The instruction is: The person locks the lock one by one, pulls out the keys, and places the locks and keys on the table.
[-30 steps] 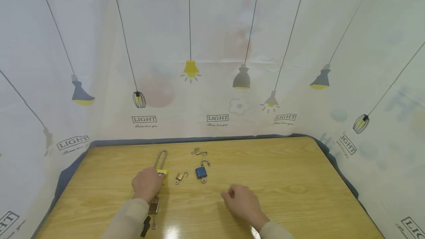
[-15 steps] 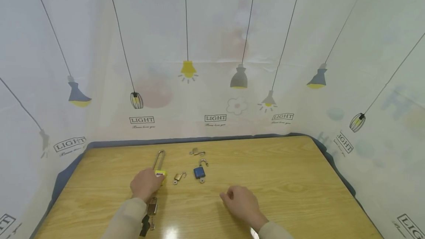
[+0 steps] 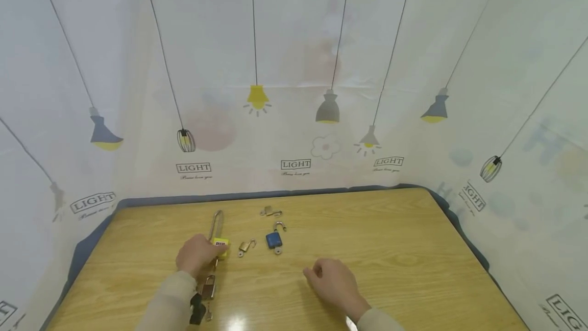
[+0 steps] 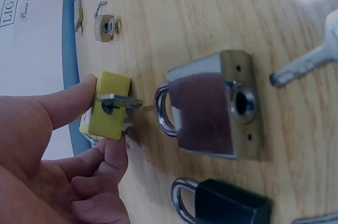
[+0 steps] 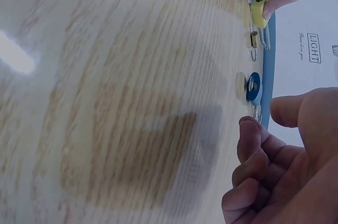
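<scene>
The left hand (image 3: 196,254) pinches a yellow padlock (image 3: 221,247) with a long shackle between thumb and fingers. In the left wrist view a key (image 4: 120,100) stands in the base of the yellow padlock (image 4: 109,118). Nearer the body lie a brown-and-silver padlock (image 4: 203,105) and a black padlock (image 4: 229,203). The right hand (image 3: 334,282) is over the table at the right and holds nothing; in the right wrist view its fingers are loosely curled, with the thumb apart.
Right of the yellow padlock are a small brass padlock (image 3: 244,247), a blue padlock (image 3: 274,240) and another brass padlock (image 3: 269,211), all with shackles open. A small key (image 3: 209,313) lies near the front. A patterned sheet (image 3: 294,132) rises behind the wooden table (image 3: 390,239).
The left hand has moved slightly toward the body with the yellow padlock, showing more of its yellow body. The right hand keeps about the same place and pose.
</scene>
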Available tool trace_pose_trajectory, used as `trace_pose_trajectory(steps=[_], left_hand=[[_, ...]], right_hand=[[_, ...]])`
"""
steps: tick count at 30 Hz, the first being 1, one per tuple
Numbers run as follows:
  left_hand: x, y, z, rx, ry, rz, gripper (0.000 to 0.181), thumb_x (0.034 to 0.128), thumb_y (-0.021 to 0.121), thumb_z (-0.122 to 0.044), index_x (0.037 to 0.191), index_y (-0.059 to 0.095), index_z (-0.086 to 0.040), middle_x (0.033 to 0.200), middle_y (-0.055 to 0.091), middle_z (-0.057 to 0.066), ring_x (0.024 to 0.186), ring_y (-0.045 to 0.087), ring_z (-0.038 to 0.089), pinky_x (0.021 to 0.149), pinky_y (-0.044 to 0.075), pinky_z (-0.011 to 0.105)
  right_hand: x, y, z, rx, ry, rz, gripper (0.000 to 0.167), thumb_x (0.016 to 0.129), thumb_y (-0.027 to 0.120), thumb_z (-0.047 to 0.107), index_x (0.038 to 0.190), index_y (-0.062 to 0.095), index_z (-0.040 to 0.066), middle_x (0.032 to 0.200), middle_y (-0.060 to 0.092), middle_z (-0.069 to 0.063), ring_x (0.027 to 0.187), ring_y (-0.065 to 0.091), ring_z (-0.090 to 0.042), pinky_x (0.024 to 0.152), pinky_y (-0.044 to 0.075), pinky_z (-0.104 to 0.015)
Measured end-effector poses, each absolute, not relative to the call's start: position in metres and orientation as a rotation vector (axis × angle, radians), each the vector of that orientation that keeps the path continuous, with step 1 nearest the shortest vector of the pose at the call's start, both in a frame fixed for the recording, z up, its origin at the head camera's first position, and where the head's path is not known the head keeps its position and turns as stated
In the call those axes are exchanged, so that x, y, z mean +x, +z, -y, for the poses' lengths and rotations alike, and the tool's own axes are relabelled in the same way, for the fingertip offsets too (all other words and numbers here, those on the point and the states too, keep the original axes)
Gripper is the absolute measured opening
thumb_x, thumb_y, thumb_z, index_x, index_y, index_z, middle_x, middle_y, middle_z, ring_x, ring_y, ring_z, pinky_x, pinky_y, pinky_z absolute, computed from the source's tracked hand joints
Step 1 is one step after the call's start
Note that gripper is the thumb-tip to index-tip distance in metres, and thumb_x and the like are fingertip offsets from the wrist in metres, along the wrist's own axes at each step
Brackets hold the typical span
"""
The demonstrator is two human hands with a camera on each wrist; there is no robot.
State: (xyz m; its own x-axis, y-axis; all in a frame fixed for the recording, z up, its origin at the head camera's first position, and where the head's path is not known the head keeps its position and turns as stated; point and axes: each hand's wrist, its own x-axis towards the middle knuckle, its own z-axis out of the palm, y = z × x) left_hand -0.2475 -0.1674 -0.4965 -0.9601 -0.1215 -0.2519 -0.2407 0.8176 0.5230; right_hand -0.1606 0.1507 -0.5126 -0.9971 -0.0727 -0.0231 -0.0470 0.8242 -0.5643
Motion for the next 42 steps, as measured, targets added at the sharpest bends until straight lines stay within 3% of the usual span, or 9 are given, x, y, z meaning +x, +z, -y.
trace_pose_trajectory(steps=[4, 10, 12, 18, 23, 28, 30, 33, 42], left_hand=[[-0.249, -0.498, 0.173, -0.273, 0.907, -2.757, 0.041, 0.0803, 0.071, -0.044, 0.064, 0.062, -0.007, 0.062, 0.057, 0.003, 0.052, 0.04, 0.014, 0.047, 0.028, 0.026], [-0.25, -0.496, 0.178, -0.287, 0.963, -2.719, 0.037, 0.0831, 0.067, -0.04, 0.071, 0.064, -0.005, 0.059, 0.045, -0.002, 0.052, 0.035, 0.012, 0.047, 0.027, 0.025], [-0.249, -0.496, 0.18, -0.285, 0.975, -2.722, 0.038, 0.0833, 0.067, -0.04, 0.075, 0.067, -0.004, 0.061, 0.049, 0.0, 0.053, 0.037, 0.013, 0.048, 0.028, 0.026], [-0.246, -0.493, 0.184, -0.257, 0.968, -2.759, 0.047, 0.0849, 0.066, -0.044, 0.097, 0.072, 0.0, 0.092, 0.068, 0.011, 0.066, 0.049, 0.019, 0.054, 0.034, 0.029], [-0.244, -0.491, 0.185, -0.258, 0.986, -2.763, 0.05, 0.0882, 0.063, -0.046, 0.109, 0.07, 0.0, 0.108, 0.069, 0.02, 0.069, 0.051, 0.018, 0.053, 0.035, 0.028], [-0.24, -0.484, 0.185, -0.246, 1.001, -2.782, 0.061, 0.0899, 0.061, -0.051, 0.122, 0.063, 0.001, 0.13, 0.06, 0.025, 0.098, 0.063, 0.036, 0.069, 0.049, 0.04], [-0.238, -0.481, 0.184, -0.231, 0.996, -2.799, 0.063, 0.0897, 0.061, -0.052, 0.122, 0.063, 0.001, 0.13, 0.061, 0.024, 0.11, 0.061, 0.041, 0.079, 0.05, 0.047], [-0.235, -0.478, 0.181, -0.205, 1.001, -2.814, 0.06, 0.0898, 0.062, -0.051, 0.12, 0.065, 0.001, 0.127, 0.063, 0.023, 0.113, 0.06, 0.043, 0.087, 0.049, 0.054], [-0.224, -0.476, 0.167, -0.114, 1.074, -2.806, 0.061, 0.0884, 0.063, -0.054, 0.119, 0.066, -0.001, 0.124, 0.065, 0.021, 0.113, 0.061, 0.042, 0.093, 0.048, 0.055]], right_hand=[[-0.16, -0.511, -0.15, -0.11, -0.914, -2.958, 0.029, 0.092, 0.062, 0.041, 0.079, 0.068, 0.016, 0.065, 0.054, 0.008, 0.056, 0.044, -0.006, 0.048, 0.035, -0.022], [-0.161, -0.514, -0.151, -0.101, -0.927, -2.936, 0.028, 0.092, 0.062, 0.039, 0.076, 0.067, 0.017, 0.062, 0.052, 0.009, 0.053, 0.043, -0.006, 0.047, 0.035, -0.022], [-0.161, -0.514, -0.151, -0.106, -0.937, -2.931, 0.028, 0.092, 0.062, 0.039, 0.076, 0.067, 0.017, 0.062, 0.053, 0.009, 0.054, 0.044, -0.006, 0.047, 0.035, -0.022], [-0.16, -0.514, -0.15, -0.124, -0.964, -2.919, 0.028, 0.093, 0.062, 0.038, 0.076, 0.068, 0.017, 0.064, 0.054, 0.009, 0.055, 0.044, -0.005, 0.047, 0.035, -0.021], [-0.161, -0.515, -0.15, -0.119, -0.976, -2.901, 0.026, 0.093, 0.062, 0.037, 0.077, 0.068, 0.017, 0.063, 0.054, 0.009, 0.054, 0.044, -0.006, 0.047, 0.036, -0.022], [-0.161, -0.514, -0.149, -0.111, -0.975, -2.885, 0.026, 0.093, 0.061, 0.037, 0.077, 0.067, 0.017, 0.063, 0.053, 0.008, 0.053, 0.044, -0.007, 0.046, 0.035, -0.023], [-0.161, -0.514, -0.149, -0.109, -0.975, -2.884, 0.026, 0.093, 0.061, 0.037, 0.077, 0.067, 0.017, 0.062, 0.053, 0.008, 0.053, 0.044, -0.007, 0.046, 0.035, -0.023], [-0.161, -0.512, -0.148, -0.107, -0.979, -2.88, 0.026, 0.093, 0.061, 0.036, 0.078, 0.068, 0.017, 0.062, 0.053, 0.008, 0.053, 0.044, -0.007, 0.046, 0.035, -0.023], [-0.16, -0.512, -0.148, -0.133, -0.982, -2.888, 0.025, 0.094, 0.061, 0.035, 0.08, 0.069, 0.016, 0.063, 0.053, 0.009, 0.054, 0.044, -0.006, 0.047, 0.035, -0.022]])
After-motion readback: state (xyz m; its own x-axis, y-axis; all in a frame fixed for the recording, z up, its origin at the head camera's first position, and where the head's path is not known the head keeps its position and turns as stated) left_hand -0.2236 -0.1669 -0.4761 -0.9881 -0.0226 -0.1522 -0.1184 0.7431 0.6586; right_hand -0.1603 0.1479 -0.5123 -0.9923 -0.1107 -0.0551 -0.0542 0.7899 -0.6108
